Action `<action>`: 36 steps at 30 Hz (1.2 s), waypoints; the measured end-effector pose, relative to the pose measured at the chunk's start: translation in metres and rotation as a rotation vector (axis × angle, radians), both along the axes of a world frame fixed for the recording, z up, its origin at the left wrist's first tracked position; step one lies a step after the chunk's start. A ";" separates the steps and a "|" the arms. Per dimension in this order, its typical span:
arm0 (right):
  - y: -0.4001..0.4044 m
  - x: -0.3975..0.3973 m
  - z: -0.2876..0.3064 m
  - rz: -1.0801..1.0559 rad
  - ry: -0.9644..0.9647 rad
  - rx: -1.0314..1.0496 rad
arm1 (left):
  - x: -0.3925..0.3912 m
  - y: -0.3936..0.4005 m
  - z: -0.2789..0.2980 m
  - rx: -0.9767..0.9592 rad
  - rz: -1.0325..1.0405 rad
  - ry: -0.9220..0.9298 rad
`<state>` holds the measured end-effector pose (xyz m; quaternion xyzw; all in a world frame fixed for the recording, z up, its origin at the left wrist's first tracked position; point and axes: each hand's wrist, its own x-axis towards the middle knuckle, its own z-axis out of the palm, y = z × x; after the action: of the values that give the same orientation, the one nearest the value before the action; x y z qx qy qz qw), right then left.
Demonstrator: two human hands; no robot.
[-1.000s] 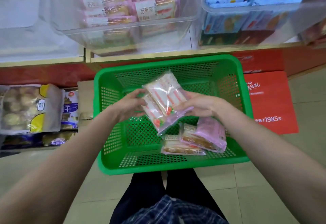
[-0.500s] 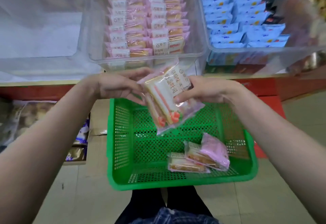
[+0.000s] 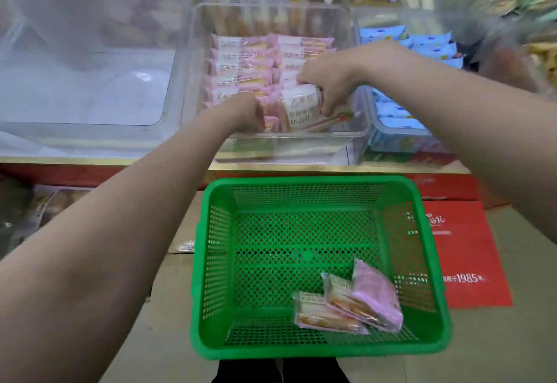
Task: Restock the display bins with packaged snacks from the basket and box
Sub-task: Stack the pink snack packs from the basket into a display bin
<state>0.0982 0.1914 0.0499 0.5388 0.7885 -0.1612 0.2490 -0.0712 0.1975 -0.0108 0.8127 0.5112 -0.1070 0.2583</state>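
A shop floor is showing nearest, with a green basket [image 3: 319,265] sitting on it and two snack packets [image 3: 346,307] lying in its near right corner. Beyond, on the shelf [image 3: 105,159], both hands are working inside the clear display bin [image 3: 277,138]. The right hand [image 3: 327,84] is gripping a pink-and-white packet [image 3: 301,107]; the left hand [image 3: 241,111] is curling against the front packets, steadying them. The packet should probably be going in upright, label forward, snug against the row.
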 end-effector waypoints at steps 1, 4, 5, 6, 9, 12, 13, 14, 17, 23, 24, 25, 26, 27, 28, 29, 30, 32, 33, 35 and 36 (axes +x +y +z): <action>0.004 -0.003 -0.012 -0.007 -0.033 -0.024 | -0.001 0.001 -0.002 0.022 0.022 0.030; -0.001 -0.007 -0.047 -0.006 -0.148 -0.052 | -0.007 0.003 -0.005 0.045 0.076 0.075; -0.006 -0.007 -0.056 0.010 -0.204 -0.053 | -0.009 0.005 -0.006 0.036 0.097 0.068; -0.010 -0.006 -0.065 0.024 -0.248 -0.045 | -0.012 0.006 -0.007 0.026 0.114 0.062; -0.010 -0.008 -0.075 0.026 -0.253 0.016 | -0.014 0.008 -0.010 0.037 0.123 0.062; -0.008 -0.014 -0.079 -0.019 -0.246 0.043 | -0.012 0.009 -0.015 0.046 0.118 0.076; -0.009 -0.015 -0.082 -0.050 -0.233 0.045 | -0.012 0.010 -0.016 0.046 0.113 0.086; -0.010 -0.014 -0.084 -0.083 -0.207 0.047 | -0.012 0.010 -0.017 0.043 0.110 0.097; -0.009 0.000 -0.077 -0.196 -0.005 0.035 | -0.012 0.012 -0.017 0.038 0.106 0.110; -0.017 0.001 -0.067 -0.375 0.349 0.040 | -0.008 0.007 -0.013 0.076 0.145 0.098; -0.017 -0.002 -0.074 -0.383 0.329 0.062 | -0.006 0.003 -0.011 0.129 0.174 0.056; -0.018 -0.003 -0.078 -0.389 0.314 0.089 | -0.003 -0.003 -0.008 0.216 0.210 -0.024; -0.020 -0.005 -0.077 -0.392 0.316 0.126 | -0.001 -0.014 -0.003 0.346 0.227 -0.134; -0.022 -0.005 -0.071 -0.399 0.338 0.179 | 0.001 -0.028 0.001 0.485 0.209 -0.271; -0.029 -0.003 -0.063 -0.407 0.396 0.274 | 0.003 -0.047 0.003 0.582 0.153 -0.428; -0.038 -0.001 -0.054 -0.405 0.480 0.404 | 0.004 -0.066 0.003 0.606 0.072 -0.562; -0.053 -0.001 -0.045 -0.408 0.601 0.529 | 0.005 -0.086 -0.002 0.571 -0.010 -0.646; -0.093 0.000 -0.035 -0.422 0.808 0.595 | 0.007 -0.122 -0.028 0.414 -0.144 -0.659; -0.112 0.002 -0.037 -0.409 0.804 0.529 | 0.009 -0.137 -0.046 0.312 -0.206 -0.607; -0.146 0.009 -0.055 -0.366 0.625 0.245 | 0.013 -0.161 -0.075 0.061 -0.351 -0.434; -0.159 0.015 -0.070 -0.364 0.483 0.057 | 0.016 -0.172 -0.086 -0.065 -0.424 -0.334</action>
<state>0.1128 0.0322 -0.0203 0.6242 0.7194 -0.3046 0.0059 -0.0551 0.0258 -0.0971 0.8993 0.2763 -0.0395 0.3367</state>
